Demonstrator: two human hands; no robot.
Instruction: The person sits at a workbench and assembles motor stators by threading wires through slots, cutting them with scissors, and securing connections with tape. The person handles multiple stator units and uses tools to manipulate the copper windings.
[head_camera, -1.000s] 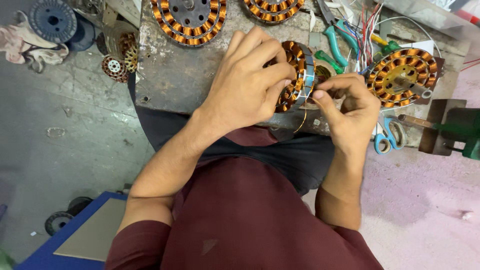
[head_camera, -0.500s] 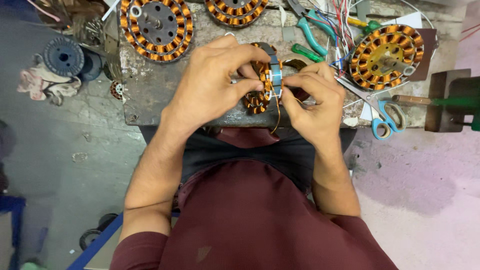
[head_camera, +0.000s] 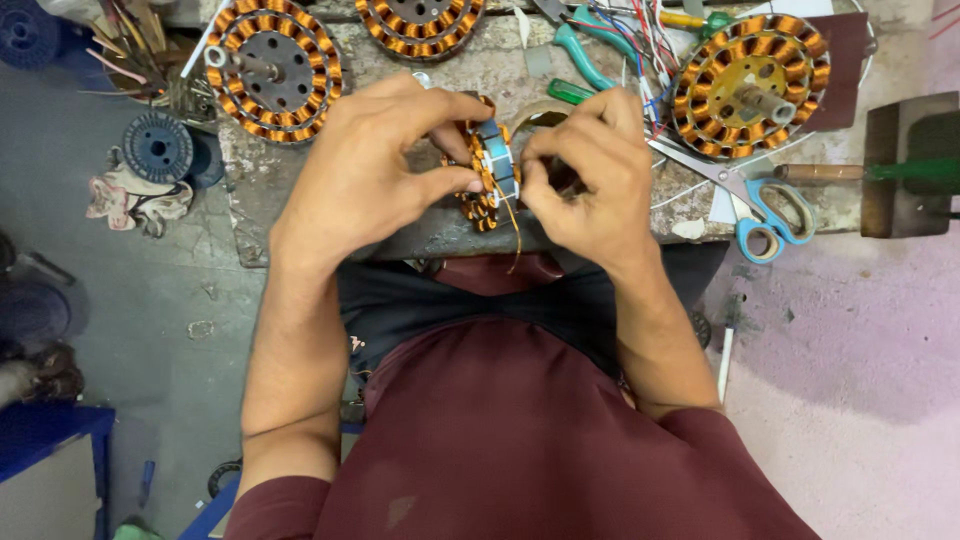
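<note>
Head camera is looking down at a person in a dark red shirt sitting at a worn grey workbench (head_camera: 300, 195). Both hands are holding a small round motor part wound with copper wire (head_camera: 487, 170), up on its edge near the front of the bench. Left hand (head_camera: 365, 175) is curling around its left side, with thumb and fingers pinching it. Right hand (head_camera: 590, 175) is pressing in from the other side, fingertips pinching the blue-grey band on its rim. A thin copper wire (head_camera: 516, 235) is hanging down from the part. Three bigger copper-wound rings are lying flat on the bench: one at the left (head_camera: 272, 65), one at the top (head_camera: 420, 15), one at the right (head_camera: 750, 85). Blue-handled scissors (head_camera: 760, 210) are lying just right of the right hand. Green-handled pliers (head_camera: 580, 50) are lying behind the hands.
</note>
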